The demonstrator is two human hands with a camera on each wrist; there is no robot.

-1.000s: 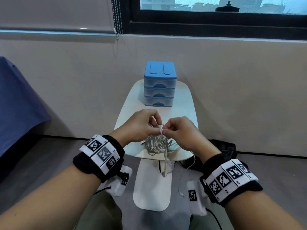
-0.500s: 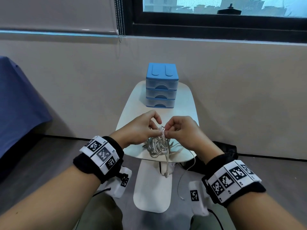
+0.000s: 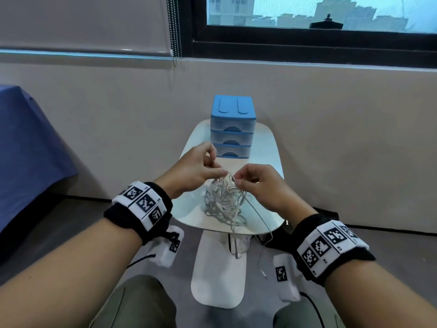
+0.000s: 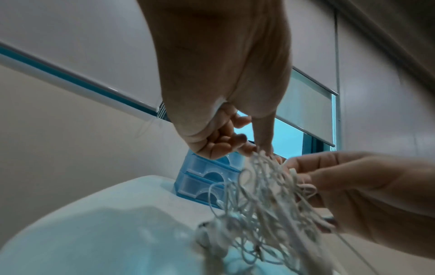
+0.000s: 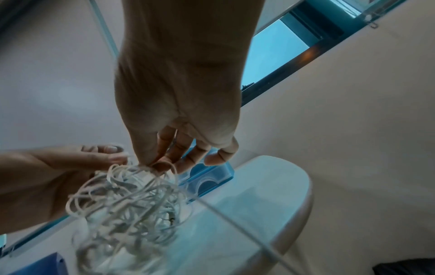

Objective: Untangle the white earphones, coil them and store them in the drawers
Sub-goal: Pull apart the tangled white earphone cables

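Your left hand (image 3: 196,170) and your right hand (image 3: 262,185) meet over the near half of the small white table (image 3: 267,147), each pinching strands at the top of the tangle of white earphones (image 3: 224,202). The left wrist view shows your left thumb and forefinger closed on cords at the upper edge of the knot, the other fingers (image 4: 223,143) curled in behind. The right wrist view shows the same on the other side – your right thumb and fingertips nipping a loop at the crown of the bundle, the remaining fingers (image 5: 212,158) loosely bent.

The earphones are still a dense knot of loops: the upper part is lifted between your hands, the lower part sits on the tabletop near its front edge, and a few loose lengths trail over that edge toward the floor, one thin strand running out under your right wrist.

The blue drawer unit (image 3: 233,129) stands at the far end of the table against the wall – three clear-fronted drawers, all shut – well apart from the tangle
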